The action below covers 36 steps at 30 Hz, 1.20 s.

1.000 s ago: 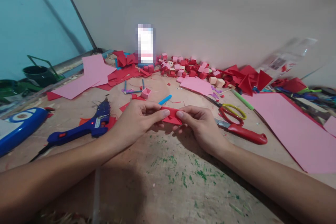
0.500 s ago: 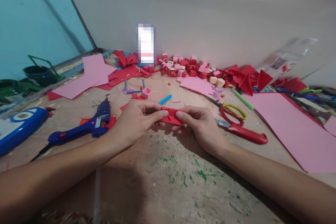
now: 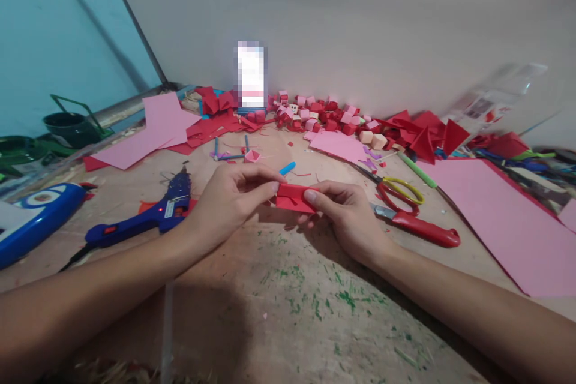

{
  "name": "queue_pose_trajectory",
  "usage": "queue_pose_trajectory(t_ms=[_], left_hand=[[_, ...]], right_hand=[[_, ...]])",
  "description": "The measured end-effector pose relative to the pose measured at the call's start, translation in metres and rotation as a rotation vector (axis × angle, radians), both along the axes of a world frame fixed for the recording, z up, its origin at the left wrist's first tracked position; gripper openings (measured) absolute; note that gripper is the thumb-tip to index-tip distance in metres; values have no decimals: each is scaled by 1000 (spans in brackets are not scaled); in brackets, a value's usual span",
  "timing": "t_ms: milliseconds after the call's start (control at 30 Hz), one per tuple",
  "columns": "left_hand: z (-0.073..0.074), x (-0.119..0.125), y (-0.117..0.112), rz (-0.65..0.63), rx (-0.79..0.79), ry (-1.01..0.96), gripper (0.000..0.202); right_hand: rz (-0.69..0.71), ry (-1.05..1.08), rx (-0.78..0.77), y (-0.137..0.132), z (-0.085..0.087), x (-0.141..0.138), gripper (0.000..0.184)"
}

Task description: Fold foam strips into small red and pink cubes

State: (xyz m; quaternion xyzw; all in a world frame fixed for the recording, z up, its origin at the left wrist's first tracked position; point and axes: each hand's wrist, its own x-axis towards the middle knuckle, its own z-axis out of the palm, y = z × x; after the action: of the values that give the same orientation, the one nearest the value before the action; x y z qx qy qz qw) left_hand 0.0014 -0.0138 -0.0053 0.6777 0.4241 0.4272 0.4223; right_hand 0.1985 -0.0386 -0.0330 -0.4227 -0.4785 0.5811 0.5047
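A small folded piece of red paper (image 3: 293,198) is held between my two hands above the wooden table. My left hand (image 3: 243,192) pinches its left end at the upper corner between thumb and fingers. My right hand (image 3: 342,207) grips the right end, thumb on top and fingers underneath. A crease and a raised flap run across the paper. Just behind it lies a blue stick (image 3: 287,168). A blue glue gun (image 3: 166,210) with a red light rests left of my left hand, and a red-handled knife (image 3: 425,229) lies beside my right hand.
Scissors (image 3: 400,192) and a green-handled tool (image 3: 416,169) lie to the right, near a large pink sheet (image 3: 504,216). Small red and pink paper cubes (image 3: 315,113) are heaped along the wall beside a lit, blurred screen (image 3: 251,75). A plastic bottle (image 3: 490,102) leans at the back right.
My left thumb and fingers have shifted left and up toward the paper's corner, baring more of the red paper. My right hand keeps its hold almost unmoved.
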Motion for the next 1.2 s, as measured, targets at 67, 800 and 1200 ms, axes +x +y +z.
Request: queue_pose_trajectory(t_ms=[67,800,1200], left_hand=[[-1,0,0,-5,0,4,14],[0,2,0,-111,-156,-53,31],[1,2,0,-13,30,173,29]], right_hand=[[6,3,-4,0,0,0,22],[16,-11,-9,-1,-1,1,23],[31,-92,32,-1,3,0,24]])
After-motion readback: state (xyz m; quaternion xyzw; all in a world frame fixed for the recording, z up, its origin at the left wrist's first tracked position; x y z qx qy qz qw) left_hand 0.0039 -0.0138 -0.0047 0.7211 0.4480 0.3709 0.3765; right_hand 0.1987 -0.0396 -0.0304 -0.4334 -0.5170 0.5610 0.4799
